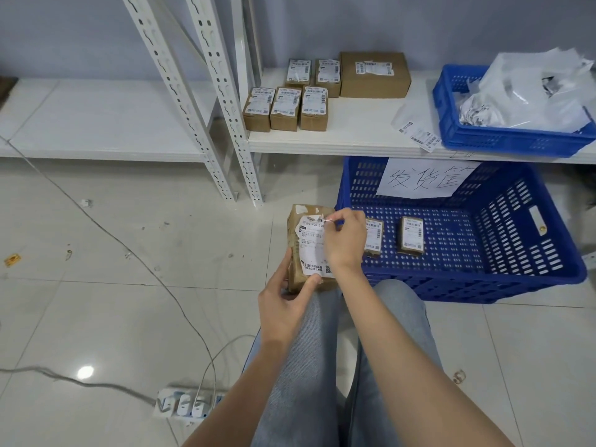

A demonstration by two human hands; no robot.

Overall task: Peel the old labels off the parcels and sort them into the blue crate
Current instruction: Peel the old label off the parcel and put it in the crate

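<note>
I hold a brown cardboard parcel point(295, 243) upright over my knees. My left hand point(287, 301) grips its lower end, thumb pressed on the bottom of its white label point(312, 250). My right hand point(345, 240) pinches the label's torn top edge near the parcel's upper right corner. Just to the right on the floor stands the big blue crate point(516, 253) with a handwritten paper sign; two small labelled parcels point(411, 235) lie inside, one partly hidden by my right hand.
Several labelled brown boxes point(287, 108) and one larger box point(374, 74) sit on the white lower shelf point(354, 137). A smaller blue crate point(503, 137) there holds crumpled white label waste. Shelf uprights point(225, 124) stand left of it. A cable and power strip point(183, 403) lie on the tiled floor.
</note>
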